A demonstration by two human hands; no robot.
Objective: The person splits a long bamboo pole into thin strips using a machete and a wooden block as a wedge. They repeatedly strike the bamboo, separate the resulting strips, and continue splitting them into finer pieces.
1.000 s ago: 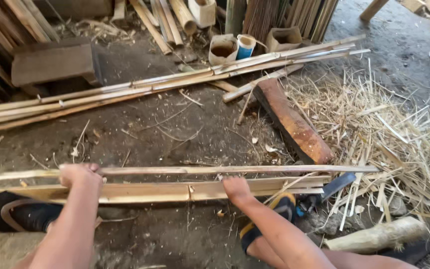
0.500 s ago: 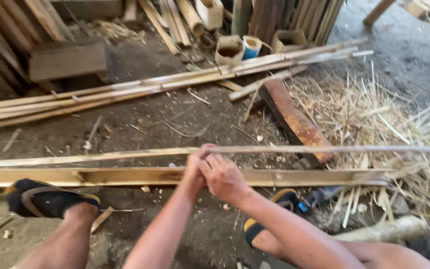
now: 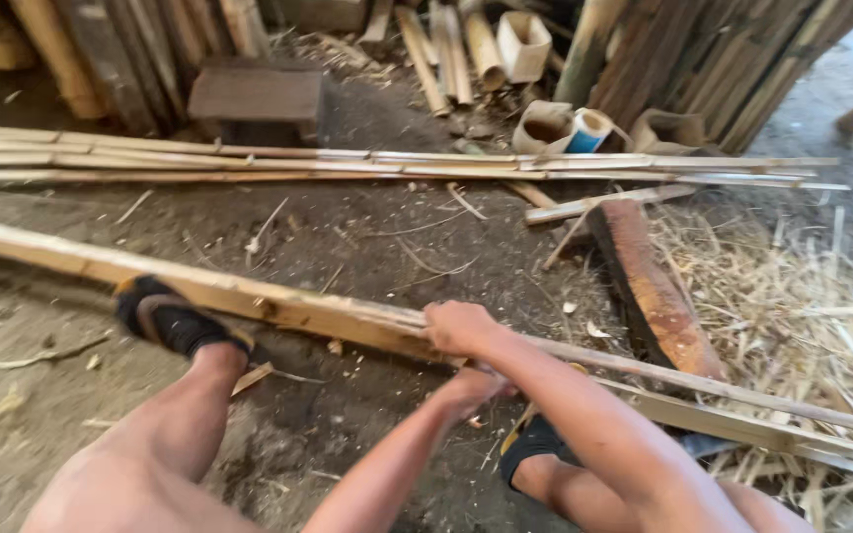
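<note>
Hands, right above left, grip pale bamboo strip.

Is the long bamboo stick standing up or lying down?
Lying down. The bamboo strip runs flat across the dirt floor, with a sandal on it and the right hand gripping it.

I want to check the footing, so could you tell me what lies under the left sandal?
The left sandal rests on a long split bamboo strip, pinning it; the dirt floor beneath is covered.
</note>
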